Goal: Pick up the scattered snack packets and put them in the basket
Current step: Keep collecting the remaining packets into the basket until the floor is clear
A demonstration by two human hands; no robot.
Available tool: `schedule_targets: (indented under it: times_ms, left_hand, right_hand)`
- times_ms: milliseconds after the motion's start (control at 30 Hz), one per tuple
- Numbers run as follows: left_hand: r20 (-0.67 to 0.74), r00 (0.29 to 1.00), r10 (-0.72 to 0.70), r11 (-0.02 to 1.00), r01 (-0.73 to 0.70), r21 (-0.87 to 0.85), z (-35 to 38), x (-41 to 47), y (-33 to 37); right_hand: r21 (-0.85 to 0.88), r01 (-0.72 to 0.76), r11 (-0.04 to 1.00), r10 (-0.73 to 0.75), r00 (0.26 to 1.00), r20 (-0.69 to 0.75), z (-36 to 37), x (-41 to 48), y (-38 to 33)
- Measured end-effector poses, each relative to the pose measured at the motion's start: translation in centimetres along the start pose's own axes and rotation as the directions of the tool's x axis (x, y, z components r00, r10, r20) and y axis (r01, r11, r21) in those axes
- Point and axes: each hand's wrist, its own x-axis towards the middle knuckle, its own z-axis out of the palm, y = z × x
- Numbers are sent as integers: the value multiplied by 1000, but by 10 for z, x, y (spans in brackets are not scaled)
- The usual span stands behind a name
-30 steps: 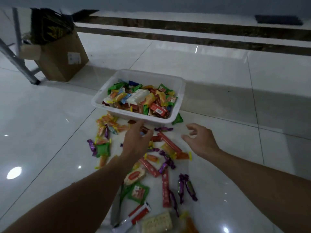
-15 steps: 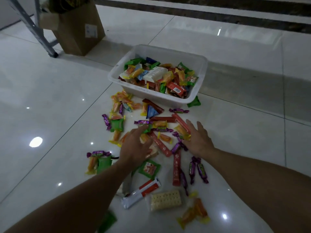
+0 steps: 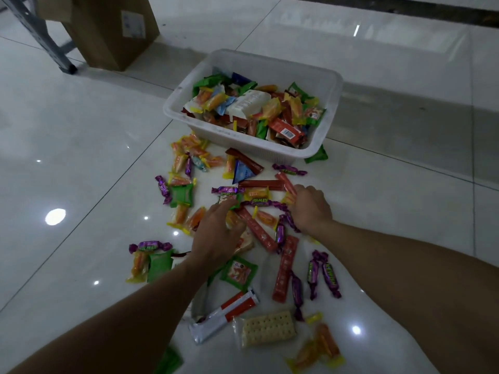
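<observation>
A white rectangular plastic basket (image 3: 328, 85) stands on the glossy white tiled floor (image 3: 81, 136), its long axis running from near-left to far-right. It is about half full of mixed snack packets: a white rectangular pack (image 3: 249, 101) near the middle, a red packet with a barcode (image 3: 286, 130) at the near side, and green, yellow, orange and blue wrappers around them. A green packet (image 3: 317, 156) pokes out from under the basket's near-right corner.

The scattered snack packets (image 3: 259, 228) lie on the floor just in front of the basket, pointing every way. A long red stick packet (image 3: 285, 268) runs nearly straight toward the basket; a clear-wrapped cracker pack (image 3: 266, 329) lies crosswise.

The left hand (image 3: 216, 233) presses down on the pile, fingers curled over a small green packet (image 3: 229, 198). The right hand (image 3: 310, 209) is bunched over orange and red wrappers (image 3: 287, 188); whether either has a firm grip I cannot tell.

A brown cardboard box (image 3: 113, 28) sits far left.
</observation>
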Motion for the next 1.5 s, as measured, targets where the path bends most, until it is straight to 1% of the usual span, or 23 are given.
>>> schedule_targets:
  times_ms: [133,233,333,400,533,667,733,800,933,1067,1167,1267,1367,1433,1500]
  left_hand:
    - [18,999,27,1000,-27,2,1,8,1]
    - [33,999,32,999,-33,22,3,16,4]
    - [52,997,52,998,-54,40,7,24,5]
    - [74,993,89,992,-95,83,8,29,5]
    - [164,963,214,940,-248,235,8,46,7]
    - [236,930,280,909,-336,248,15,59,5]
    - [269,919,289,899,-357,253,20,63,5]
    - [273,913,304,890,-374,260,26,66,5]
    - [283,909,307,864,-390,319,35,68,9]
    - [335,912,236,852,-359,380,37,69,16]
    - [334,914,230,869,-348,353,40,64,16]
    - [333,907,257,884,-361,299,44,55,14]
    - [302,910,284,895,-365,257,40,51,15]
    - [282,923,263,917,-330,224,34,52,17]
    - [312,923,227,928,-302,219,28,53,19]
  right_hand:
    - [10,-14,1000,13,999,36,3,5,-3]
    - [12,-31,999,31,999,9,5,5,-2]
    - [42,-89,995,89,996,-18,5,4,-6]
    - [53,-113,992,114,993,-17,6,6,-10]
    - [120,-139,983,133,990,51,0,9,-12]
    - [153,-149,977,136,987,89,-3,9,-9]
    - [187,-166,968,157,986,62,-3,11,-6]
    - [229,-175,958,178,984,9,-5,12,-1]
    - [313,-100,945,127,990,-68,-4,5,12]
    - [368,-65,928,105,990,-89,-4,-2,18]
    - [373,-45,927,89,991,-100,-6,-4,19]
    - [351,22,936,25,991,-131,-8,-11,19]
    - [343,83,936,-30,987,-157,-12,-20,20]
    - [339,94,936,-38,985,-167,-16,-24,19]
    - [336,89,938,-33,985,-168,-20,-27,19]
